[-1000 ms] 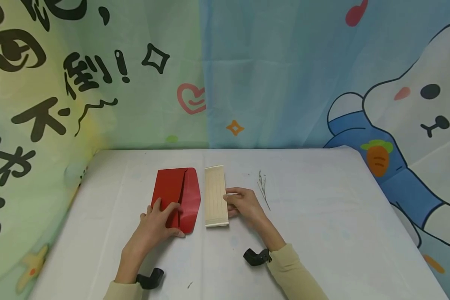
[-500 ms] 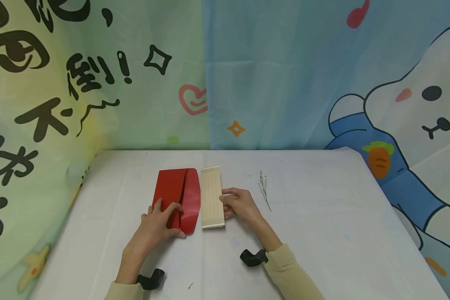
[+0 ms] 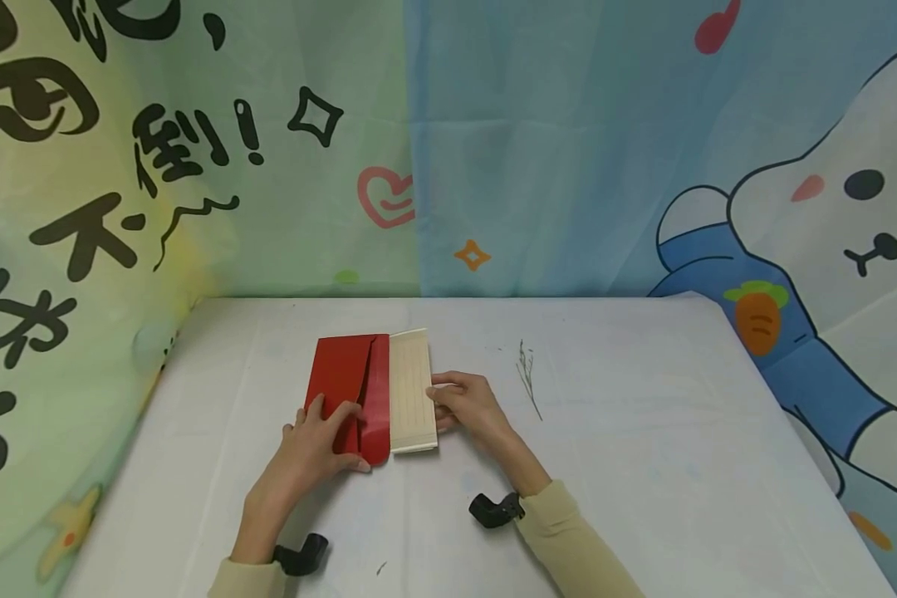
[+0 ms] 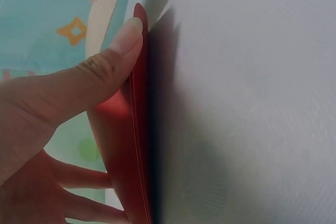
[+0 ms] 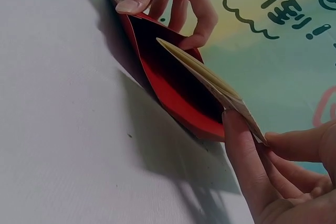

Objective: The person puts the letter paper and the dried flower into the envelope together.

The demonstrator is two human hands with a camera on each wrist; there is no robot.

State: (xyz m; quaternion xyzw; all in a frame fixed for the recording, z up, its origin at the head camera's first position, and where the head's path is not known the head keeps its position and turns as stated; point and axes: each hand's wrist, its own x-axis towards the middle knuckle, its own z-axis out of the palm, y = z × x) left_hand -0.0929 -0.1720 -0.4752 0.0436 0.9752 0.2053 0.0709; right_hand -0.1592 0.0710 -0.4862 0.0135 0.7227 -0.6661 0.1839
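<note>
Our right hand point(image 3: 469, 404) pinches the folded paper point(image 3: 410, 390) by its three o'clock edge, our left hand point(image 3: 314, 444) grips the red envelope point(image 3: 337, 367); a tilt could crumple the paper.

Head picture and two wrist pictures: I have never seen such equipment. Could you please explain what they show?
There is no machine: a person works bare-handed. The head picture looks forward and down from the person's head. Each wrist picture comes from a camera worn there, probably the black device. On the white table are a red envelope and, to its right, a thin sprig. The left hand grips the envelope, whose mouth stands open. The right hand pinches a folded cream paper, held partly over the envelope's flap.
</note>
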